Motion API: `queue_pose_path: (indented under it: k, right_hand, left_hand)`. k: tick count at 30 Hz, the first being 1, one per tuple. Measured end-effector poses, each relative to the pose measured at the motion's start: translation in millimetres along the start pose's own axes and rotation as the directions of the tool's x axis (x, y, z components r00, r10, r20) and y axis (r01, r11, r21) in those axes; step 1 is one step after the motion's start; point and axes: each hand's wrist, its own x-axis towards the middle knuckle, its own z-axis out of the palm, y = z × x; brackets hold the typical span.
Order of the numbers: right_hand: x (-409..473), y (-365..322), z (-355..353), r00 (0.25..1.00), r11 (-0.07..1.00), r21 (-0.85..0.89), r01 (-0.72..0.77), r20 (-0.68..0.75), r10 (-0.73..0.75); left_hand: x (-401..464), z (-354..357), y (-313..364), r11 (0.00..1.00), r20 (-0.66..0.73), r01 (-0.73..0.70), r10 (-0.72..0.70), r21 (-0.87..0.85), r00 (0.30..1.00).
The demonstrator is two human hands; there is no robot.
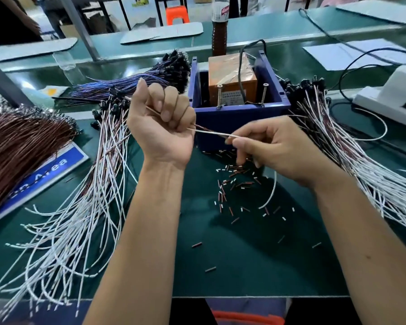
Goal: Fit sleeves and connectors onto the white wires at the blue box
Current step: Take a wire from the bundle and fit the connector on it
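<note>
I was in the middle of dressing one white wire (211,133), held just in front of the blue box (239,113). My left hand (162,123) was balled into a fist around the wire, knuckles up, so the strand ran through the curled fingers and came out toward my right. My right hand (277,148) took the free end in a pinching grip, thumb against forefinger, the other fingers loosely bent above the loose sleeves (232,181) strewn on the desk (244,254) directly below the box. Whether a sleeve already sat on the tip I could not tell; the end was hidden by my fingertips.

As I judged it, the step in hand was threading a sleeve onto that end. The next move called for a steady, taut wire from the fist and a fine aim from the pinch, since wire and sleeve bore were both very thin.

The wire was slim, smooth and springy, holding a gentle curve. The sleeves were tiny stiff tubes, some white, some dark reddish-brown, light enough to scatter. To the left of the box lay a fanned bundle of white wires (80,219) with black connectors (110,106) at their far ends; to its right lay another such bundle (361,160). The box itself was hard moulded plastic, square-walled, holding a brown taped block (230,83). The desk was covered in dull green matting.
</note>
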Motion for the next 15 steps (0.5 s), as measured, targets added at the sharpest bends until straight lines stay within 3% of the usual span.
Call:
queue_pose_path:
  k: [4, 11, 15]
  right_hand:
    - [-3, 3, -3, 0.982, 0.983, 0.174, 0.054, -0.188, -0.021]
    - [-10, 6, -1, 0.978, 0.975, 0.210, 0.070, -0.209, -0.025]
    - [-11, 9, 0, 0.969, 0.979, 0.184, 0.092, -0.243, -0.046]
  left_hand:
    - [-4, -8, 2, 0.996, 0.050, 0.041, -0.045, 0.077, 0.998]
    - [-12, -24, 13, 0.935, 0.215, 0.154, -0.229, 0.320, 0.949]
    - [-16, -23, 10, 0.849, 0.190, 0.228, -0.353, 0.476, 0.916]
